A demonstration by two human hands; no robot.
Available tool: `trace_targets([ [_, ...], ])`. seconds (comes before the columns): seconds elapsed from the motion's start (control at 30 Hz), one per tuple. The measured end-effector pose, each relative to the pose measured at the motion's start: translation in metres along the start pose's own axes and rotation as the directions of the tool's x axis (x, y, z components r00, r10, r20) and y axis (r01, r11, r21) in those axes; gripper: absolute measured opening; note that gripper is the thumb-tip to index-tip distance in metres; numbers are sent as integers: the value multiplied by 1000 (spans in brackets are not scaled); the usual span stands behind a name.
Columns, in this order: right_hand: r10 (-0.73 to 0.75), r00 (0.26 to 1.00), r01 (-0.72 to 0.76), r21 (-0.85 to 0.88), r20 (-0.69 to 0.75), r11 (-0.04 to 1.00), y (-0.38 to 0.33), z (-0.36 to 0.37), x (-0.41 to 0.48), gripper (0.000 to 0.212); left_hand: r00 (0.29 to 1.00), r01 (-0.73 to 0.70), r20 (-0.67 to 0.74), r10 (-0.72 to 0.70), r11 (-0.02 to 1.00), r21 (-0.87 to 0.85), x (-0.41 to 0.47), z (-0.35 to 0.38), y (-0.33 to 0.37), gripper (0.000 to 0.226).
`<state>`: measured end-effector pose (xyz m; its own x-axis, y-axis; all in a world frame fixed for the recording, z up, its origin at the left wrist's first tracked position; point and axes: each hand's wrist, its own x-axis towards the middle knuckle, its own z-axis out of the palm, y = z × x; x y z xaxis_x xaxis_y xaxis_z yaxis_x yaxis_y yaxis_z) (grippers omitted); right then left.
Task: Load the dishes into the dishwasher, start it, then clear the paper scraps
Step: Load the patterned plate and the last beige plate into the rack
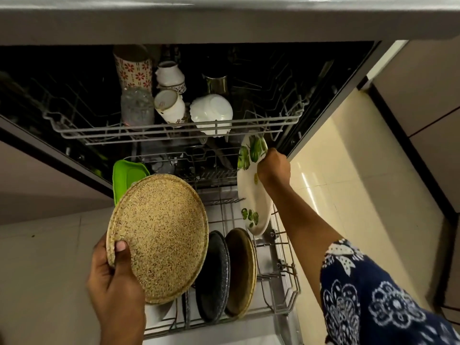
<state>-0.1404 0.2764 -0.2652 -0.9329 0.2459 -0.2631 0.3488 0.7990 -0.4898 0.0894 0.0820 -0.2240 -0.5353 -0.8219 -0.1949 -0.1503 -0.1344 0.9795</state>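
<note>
My left hand (114, 282) grips the near rim of a round speckled tan plate (159, 237), thumb on its face, above the pulled-out lower rack (281, 295). At the rack's right side my right hand (273, 168) holds a white plate with green leaf prints (251, 200) on edge. A dark speckled plate (214, 277) and a brown plate (241, 272) stand upright in the rack. A green lid (127, 175) stands behind the tan plate. The upper rack (174, 130) carries mugs, a glass jar (137, 108) and a white bowl (211, 110).
The dishwasher stands open under a grey countertop (224, 23). Cream floor tiles (336, 170) lie to the right, next to a dark-edged cabinet (423, 120). A pale floor (49, 257) lies to the left of the rack. My right sleeve is dark blue with a white print.
</note>
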Motion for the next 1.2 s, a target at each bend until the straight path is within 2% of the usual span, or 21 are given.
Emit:
trace_targets([
  [0.1,6,998,-2,-56,63,998,-3,8,14,29,1000,-9,-4,9,1000,1,3,2,1,23],
  [0.2,-7,998,12,-79,64,997,-10,14,32,28,1000,-26,0,26,1000,-3,4,7,2,25],
  [0.4,52,995,-52,-3,84,999,-13,14,51,31,999,-37,2,37,999,15,8,13,-8,29],
  [0.6,-103,993,106,-57,50,993,21,18,3,40,1000,-17,-17,17,1000,12,4,11,-10,31],
  [0.7,-117,993,117,8,4,993,31,28,-3,34,1000,-12,-9,12,1000,1,0,10,-9,32],
  [0.77,-103,994,103,-3,-24,995,29,30,4,38,1000,-9,0,9,1000,-9,-1,9,-12,32],
  [0.9,-110,993,110,-8,36,994,30,22,0,43,1000,21,13,-21,1000,-9,-9,7,-20,27],
  [0.97,-161,985,165,66,-59,984,38,11,-20,50,999,30,24,-30,999,-10,-14,3,-21,25],
  [1.03,-216,959,247,174,-182,953,49,-2,-54,48,997,68,33,-67,997,-26,-20,-1,-22,22],
  [1.07,-232,952,279,260,-197,924,56,-8,-74,45,997,73,39,-72,997,-37,-24,-4,-23,15],
  [1.1,-231,959,278,383,-165,881,65,-10,-94,40,995,88,50,-86,995,-45,-29,-6,-23,12],
  [1.13,-217,973,226,519,-79,824,74,-11,-111,37,993,104,66,-100,993,-54,-33,-7,-24,32],
  [1.2,-195,963,6,708,187,706,90,-6,-135,35,983,169,82,-163,983,-77,-43,-8,-25,62],
])
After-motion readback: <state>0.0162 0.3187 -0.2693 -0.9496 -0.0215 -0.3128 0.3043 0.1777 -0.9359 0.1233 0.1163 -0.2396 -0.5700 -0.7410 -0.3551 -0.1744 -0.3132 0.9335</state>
